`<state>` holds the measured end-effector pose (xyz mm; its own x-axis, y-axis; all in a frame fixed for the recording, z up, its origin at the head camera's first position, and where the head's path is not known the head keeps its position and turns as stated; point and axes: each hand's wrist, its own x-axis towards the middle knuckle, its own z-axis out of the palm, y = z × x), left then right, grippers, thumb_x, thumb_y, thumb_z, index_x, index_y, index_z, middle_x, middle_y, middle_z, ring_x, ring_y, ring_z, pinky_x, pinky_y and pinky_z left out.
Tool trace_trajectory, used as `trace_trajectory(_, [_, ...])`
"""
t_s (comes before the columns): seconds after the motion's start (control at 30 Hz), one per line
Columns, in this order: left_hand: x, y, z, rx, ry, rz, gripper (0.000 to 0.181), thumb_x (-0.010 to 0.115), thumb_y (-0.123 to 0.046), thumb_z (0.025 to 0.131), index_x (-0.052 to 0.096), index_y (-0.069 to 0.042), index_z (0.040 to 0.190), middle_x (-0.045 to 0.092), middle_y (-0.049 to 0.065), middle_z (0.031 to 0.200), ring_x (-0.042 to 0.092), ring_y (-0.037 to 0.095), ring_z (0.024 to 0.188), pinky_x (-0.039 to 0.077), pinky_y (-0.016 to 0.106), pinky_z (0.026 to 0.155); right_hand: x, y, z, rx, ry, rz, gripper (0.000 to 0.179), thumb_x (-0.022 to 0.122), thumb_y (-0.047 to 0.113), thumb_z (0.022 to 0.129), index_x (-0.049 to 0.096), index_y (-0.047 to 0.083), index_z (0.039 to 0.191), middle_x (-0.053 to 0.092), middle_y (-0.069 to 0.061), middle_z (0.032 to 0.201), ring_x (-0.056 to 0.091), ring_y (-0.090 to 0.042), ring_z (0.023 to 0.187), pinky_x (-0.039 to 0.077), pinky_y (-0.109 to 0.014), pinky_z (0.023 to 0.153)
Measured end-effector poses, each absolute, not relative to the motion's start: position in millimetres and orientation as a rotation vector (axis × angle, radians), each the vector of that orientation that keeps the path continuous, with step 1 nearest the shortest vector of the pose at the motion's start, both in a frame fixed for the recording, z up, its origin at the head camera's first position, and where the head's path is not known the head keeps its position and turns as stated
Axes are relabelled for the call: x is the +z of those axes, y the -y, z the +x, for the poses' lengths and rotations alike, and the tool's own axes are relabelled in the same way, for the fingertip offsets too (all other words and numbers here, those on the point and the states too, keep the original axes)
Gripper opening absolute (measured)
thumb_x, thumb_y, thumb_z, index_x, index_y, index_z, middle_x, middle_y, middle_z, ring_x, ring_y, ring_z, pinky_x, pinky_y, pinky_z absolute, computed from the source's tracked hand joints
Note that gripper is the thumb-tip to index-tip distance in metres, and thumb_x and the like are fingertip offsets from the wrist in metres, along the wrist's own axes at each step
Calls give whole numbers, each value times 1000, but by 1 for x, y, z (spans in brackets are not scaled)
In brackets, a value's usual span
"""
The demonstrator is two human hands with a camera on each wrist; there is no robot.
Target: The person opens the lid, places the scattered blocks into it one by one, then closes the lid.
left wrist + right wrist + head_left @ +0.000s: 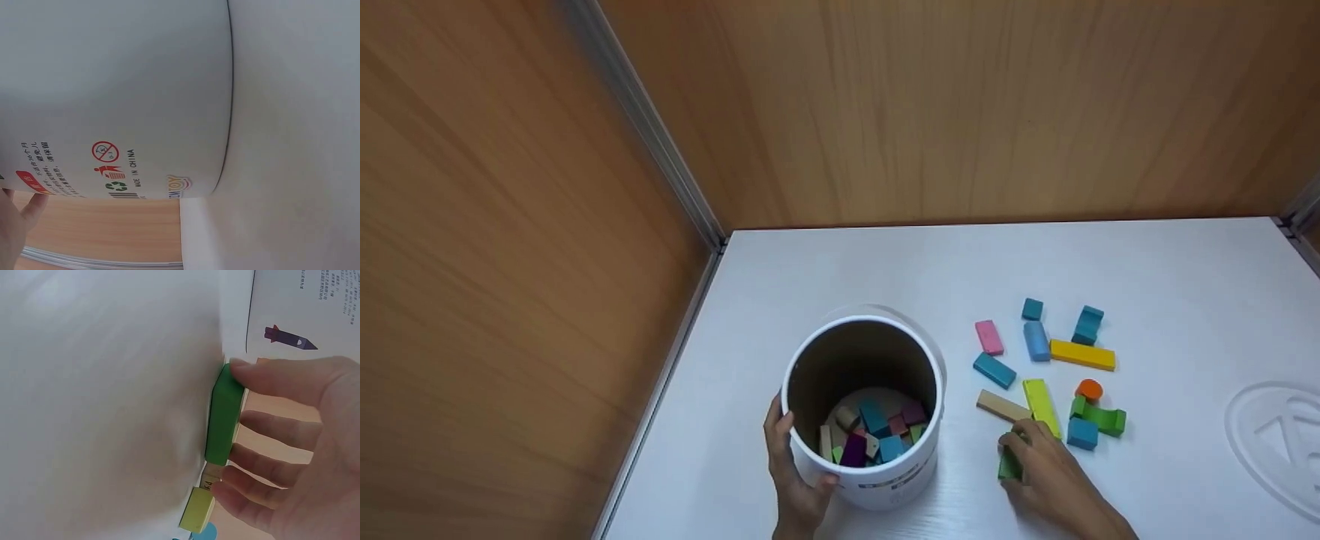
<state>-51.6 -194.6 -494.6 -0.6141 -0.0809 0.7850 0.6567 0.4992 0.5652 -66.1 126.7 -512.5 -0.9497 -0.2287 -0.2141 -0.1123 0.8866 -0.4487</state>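
A white bucket (885, 480) stands upright on the table, with several coloured wooden blocks (874, 418) lying at its bottom. My left hand (799, 480) holds the bucket's near left side, its thumb and fingertips at the rim. In the left wrist view, printed labels cover the bucket's wall (112, 84). To the right of the bucket, my right hand (1046, 472) grips a green block (1009, 459) lying on the table. From the right wrist, the thumb shows at one end of the green block (226, 416), with fingers along its side.
Just beyond the right hand lie a plain wood block (1003, 406) and a yellow-green block (1041, 407). Farther out are a pink block (989, 337), a yellow block (1082, 355) and an orange cylinder (1089, 389). A clear round lid (1279, 442) lies far right. Wooden walls (960, 112) enclose the table.
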Motion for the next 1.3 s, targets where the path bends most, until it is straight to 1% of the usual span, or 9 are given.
trace_trajectory(0.13, [-495,194,-51,-1179,1941,-476,79,53,-58,87,28,-1,135,27,26,145,33,37,131,31,39,107,-511,-126,-65,-742,-2763,-194,43,84,21,70,67,17,109,49,-2,110,47,-21,95,52,-41,86])
trace_trajectory(0.33, [-495,195,-52,-1182,1942,-470,79,52,-58,87,28,0,135,27,26,145,32,35,132,30,38,108,-498,-129,-65,-772,-2852,-304,41,84,22,69,68,18,106,49,-1,108,48,-18,96,53,-36,83])
trace_trajectory(0.43, [-495,195,-52,-1185,1944,-468,80,51,-60,87,28,0,135,27,26,145,32,33,133,29,36,109,-488,-131,-66,-832,-2875,-307,40,83,23,69,68,18,106,47,1,106,48,-18,95,53,-33,80])
trace_trajectory(0.6, [-494,195,-52,-1200,1954,-468,81,50,-61,87,28,0,135,26,26,146,31,33,133,28,35,109,-468,-132,-68,-970,-2866,-252,42,82,25,70,68,20,109,47,-1,109,50,-22,95,55,-35,79])
trace_trajectory(0.73, [-495,196,-52,-1193,1959,-465,81,50,-61,87,28,0,135,26,26,145,31,32,133,28,34,109,-449,-131,-68,-1005,-2905,-268,41,82,27,71,67,21,109,48,-4,111,52,-24,97,56,-37,78])
trace_trajectory(0.87, [-495,196,-53,-1186,1946,-471,81,50,-62,87,29,1,134,27,27,145,32,32,133,28,34,109,-431,-130,-68,-1046,-3018,-362,40,84,22,69,69,18,106,49,-4,108,53,-23,96,57,-36,73])
trace_trajectory(1.0, [-494,196,-54,-1179,1945,-475,82,50,-62,87,29,1,135,27,27,145,32,32,133,28,33,109,-411,-130,-70,-1106,-3154,-550,42,86,15,64,70,14,102,51,-2,105,55,-19,91,58,-32,67])
trace_trajectory(1.1, [-493,196,-54,-1179,1952,-474,82,50,-62,87,29,1,135,28,26,145,32,33,133,29,34,109,-396,-131,-73,-1146,-3214,-683,46,88,12,60,70,12,102,52,-2,106,56,-18,92,58,-32,66])
trace_trajectory(1.3, [-493,196,-52,-1187,1953,-485,80,52,-59,87,29,0,136,27,26,145,32,34,132,29,34,108,-369,-129,-78,-1175,-3244,-825,50,89,14,60,69,13,105,53,0,108,56,-18,97,58,-36,66])
